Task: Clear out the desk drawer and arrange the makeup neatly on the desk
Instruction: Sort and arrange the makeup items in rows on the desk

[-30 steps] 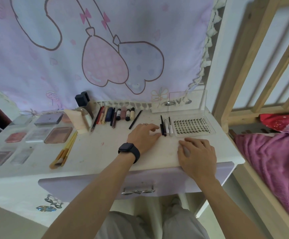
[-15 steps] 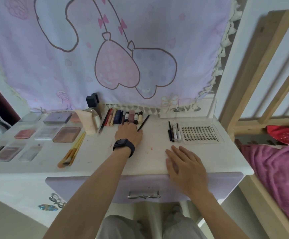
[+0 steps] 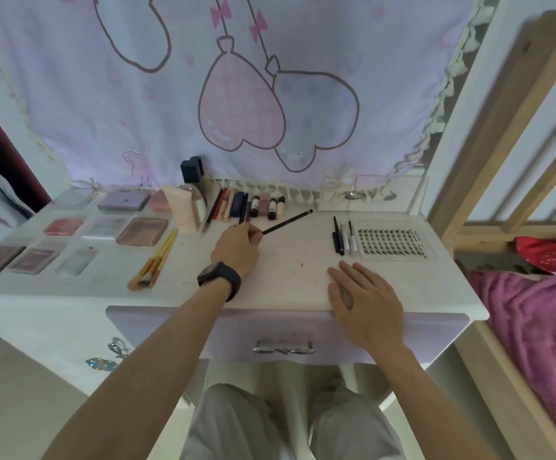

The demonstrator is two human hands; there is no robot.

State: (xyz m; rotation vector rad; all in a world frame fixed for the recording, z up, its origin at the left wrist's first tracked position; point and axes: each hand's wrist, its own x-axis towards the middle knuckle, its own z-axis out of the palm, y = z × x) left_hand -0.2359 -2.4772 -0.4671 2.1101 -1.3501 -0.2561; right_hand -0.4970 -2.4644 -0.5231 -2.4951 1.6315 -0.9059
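My left hand (image 3: 238,249) pinches the near end of a thin black pencil (image 3: 288,221), which slants up to the right over the white desk (image 3: 299,280). My right hand (image 3: 362,300) rests flat and open on the desk's front edge above the lilac drawer (image 3: 236,333), whose front is pushed in. A row of lip pencils and small tubes (image 3: 253,205) lies along the back. Three dark liners (image 3: 343,235) lie beside a clear lash tray (image 3: 392,240) at the right. Several palettes (image 3: 142,230) and yellow brushes (image 3: 155,260) lie at the left.
A pink and lilac cloth (image 3: 236,94) hangs behind the desk. A black-capped bottle (image 3: 192,171) and a peach tube (image 3: 182,207) stand at the back. A wooden bed frame (image 3: 502,127) with purple bedding (image 3: 535,327) stands close on the right.
My left hand went from the liners at the right to the back row and has picked up the black pencil. My right hand slid a little left along the desk edge.
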